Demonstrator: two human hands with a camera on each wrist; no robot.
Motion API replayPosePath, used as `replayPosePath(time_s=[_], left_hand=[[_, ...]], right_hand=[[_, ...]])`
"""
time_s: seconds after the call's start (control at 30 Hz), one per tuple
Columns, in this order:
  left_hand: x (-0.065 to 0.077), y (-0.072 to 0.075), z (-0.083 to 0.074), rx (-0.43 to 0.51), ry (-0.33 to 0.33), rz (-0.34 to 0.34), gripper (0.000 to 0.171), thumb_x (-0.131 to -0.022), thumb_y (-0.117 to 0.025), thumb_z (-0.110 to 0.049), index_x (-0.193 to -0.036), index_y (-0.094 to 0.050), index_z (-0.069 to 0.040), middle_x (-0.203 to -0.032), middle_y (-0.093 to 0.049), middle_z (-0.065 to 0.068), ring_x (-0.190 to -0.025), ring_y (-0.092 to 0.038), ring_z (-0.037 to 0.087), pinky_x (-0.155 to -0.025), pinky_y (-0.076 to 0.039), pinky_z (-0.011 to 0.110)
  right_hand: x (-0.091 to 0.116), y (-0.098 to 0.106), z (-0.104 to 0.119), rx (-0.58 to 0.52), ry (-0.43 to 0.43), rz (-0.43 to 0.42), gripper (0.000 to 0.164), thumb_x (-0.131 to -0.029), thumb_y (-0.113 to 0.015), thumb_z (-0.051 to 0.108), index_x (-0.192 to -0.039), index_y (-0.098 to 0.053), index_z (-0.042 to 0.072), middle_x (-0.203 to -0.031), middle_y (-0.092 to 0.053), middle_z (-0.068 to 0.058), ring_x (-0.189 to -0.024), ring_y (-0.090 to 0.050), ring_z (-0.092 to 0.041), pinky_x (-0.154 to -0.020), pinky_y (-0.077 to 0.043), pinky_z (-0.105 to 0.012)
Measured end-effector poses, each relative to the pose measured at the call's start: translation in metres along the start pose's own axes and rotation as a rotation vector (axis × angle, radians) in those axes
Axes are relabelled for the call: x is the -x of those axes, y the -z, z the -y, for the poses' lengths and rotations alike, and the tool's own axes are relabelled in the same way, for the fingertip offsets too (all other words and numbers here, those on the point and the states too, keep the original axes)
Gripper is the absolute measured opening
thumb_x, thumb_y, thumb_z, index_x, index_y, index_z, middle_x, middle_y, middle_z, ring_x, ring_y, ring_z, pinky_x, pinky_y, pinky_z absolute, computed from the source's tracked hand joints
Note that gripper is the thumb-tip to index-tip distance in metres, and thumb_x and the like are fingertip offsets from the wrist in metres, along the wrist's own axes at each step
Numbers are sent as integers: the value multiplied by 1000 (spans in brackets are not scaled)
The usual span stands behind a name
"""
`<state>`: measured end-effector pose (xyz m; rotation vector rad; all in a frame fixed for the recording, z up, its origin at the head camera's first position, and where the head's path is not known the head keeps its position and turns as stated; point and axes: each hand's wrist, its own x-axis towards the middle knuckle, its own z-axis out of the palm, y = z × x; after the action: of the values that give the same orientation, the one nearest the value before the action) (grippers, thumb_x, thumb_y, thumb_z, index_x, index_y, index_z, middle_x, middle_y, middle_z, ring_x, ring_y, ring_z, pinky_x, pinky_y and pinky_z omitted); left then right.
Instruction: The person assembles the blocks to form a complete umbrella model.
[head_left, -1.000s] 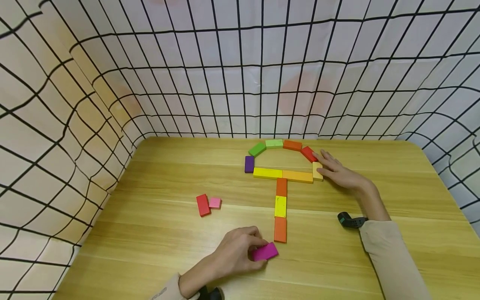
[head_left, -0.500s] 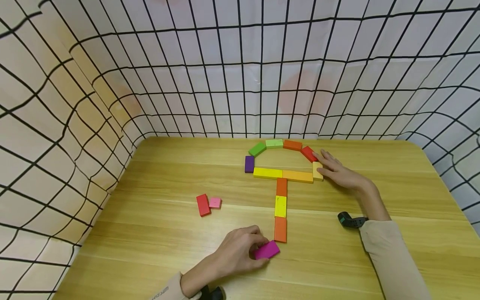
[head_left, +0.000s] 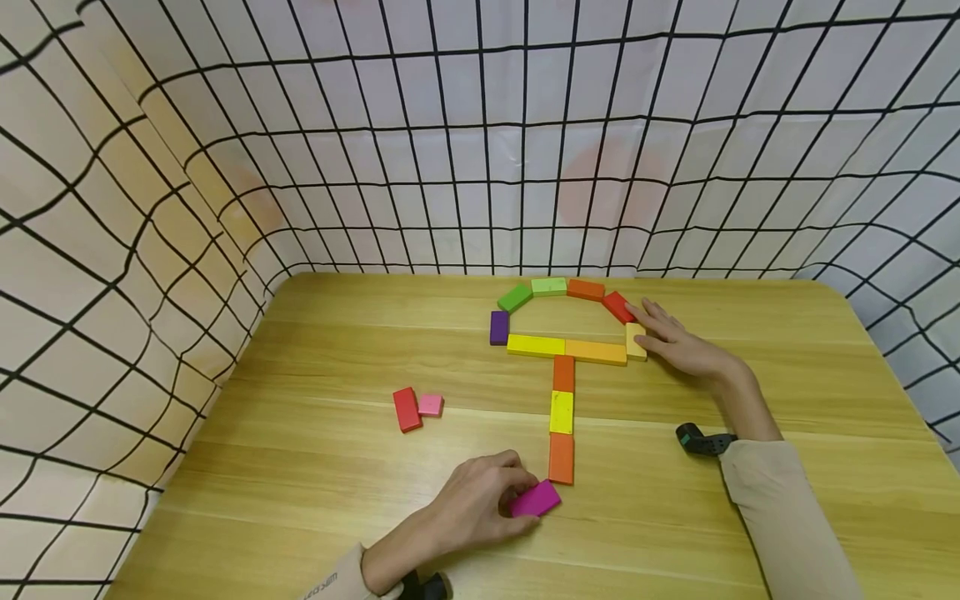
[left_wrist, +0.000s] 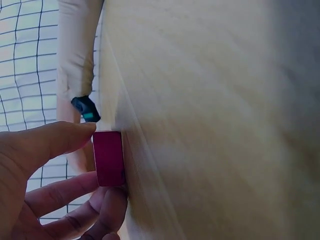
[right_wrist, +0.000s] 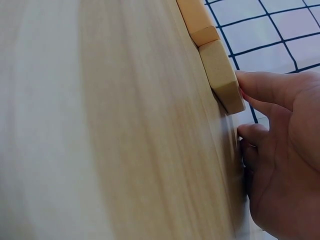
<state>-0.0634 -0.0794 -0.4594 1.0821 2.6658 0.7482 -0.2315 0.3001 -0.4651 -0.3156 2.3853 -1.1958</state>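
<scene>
My left hand (head_left: 480, 502) pinches a magenta block (head_left: 536, 499) between thumb and fingers, low at the tabletop. In the left wrist view the block's (left_wrist: 109, 159) end face shows between thumb and fingers. Its upper corner lies at the lower end of an orange block (head_left: 561, 458), the last of a short column of blocks. My right hand (head_left: 682, 346) lies at the arch's right end, fingers mostly straight. Its thumb touches a pale tan block (head_left: 635, 342), and a fingertip is at a red block (head_left: 618, 307). The right wrist view shows the thumb against the tan block (right_wrist: 221, 75).
A yellow block (head_left: 536, 345) and an amber block (head_left: 596, 352) form a bar under an arch of several blocks, with a purple block (head_left: 498, 327) at its left end. A loose red block (head_left: 407, 409) and a pink block (head_left: 431, 405) lie left. Black netting (head_left: 480, 150) surrounds the table.
The left hand has slid the magenta block slightly right and up, closer to the column's lower end. The right hand has stayed in place.
</scene>
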Motion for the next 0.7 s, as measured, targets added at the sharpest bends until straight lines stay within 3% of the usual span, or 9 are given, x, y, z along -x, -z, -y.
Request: replayPosePath(time_s=[0.27,0.47,0.57,0.7], left_hand=[[0,0,0,15,-3,-7,28,-86,-85,-33,-107,-80,-15,-92,-68,-8,-71,-50,-7,-62,-38,5],[0,7,6,88,22,-24,25,-92,-80,-33,-108,-79,-14,-94,-69,-5,-76,-57,-2,-66,-43,8],[-1,17,14,117,38,-69,23,-95,-77,-27,-109,-78,-9,-95,-70,-1,-81,-62,5,-71,-48,12],[2,34,32,115,42,-182,22,-94,-78,-19,-111,-77,-5,-101,-71,5,-87,-68,16,-77,-56,22]], right_hand=[[1,1,1,8,-3,-1,69,-112,-44,38,-168,-7,23,-173,24,-6,-154,31,-44,-113,16,-81],[0,0,0,8,1,-3,69,-112,-44,38,-168,-7,24,-173,24,-5,-154,31,-43,-114,15,-81],[0,1,0,19,6,-4,69,-112,-44,38,-168,-7,24,-173,23,-6,-154,30,-44,-114,14,-81],[0,1,0,29,2,-2,69,-111,-44,39,-168,-7,24,-173,23,-6,-154,30,-45,-114,14,-81]])
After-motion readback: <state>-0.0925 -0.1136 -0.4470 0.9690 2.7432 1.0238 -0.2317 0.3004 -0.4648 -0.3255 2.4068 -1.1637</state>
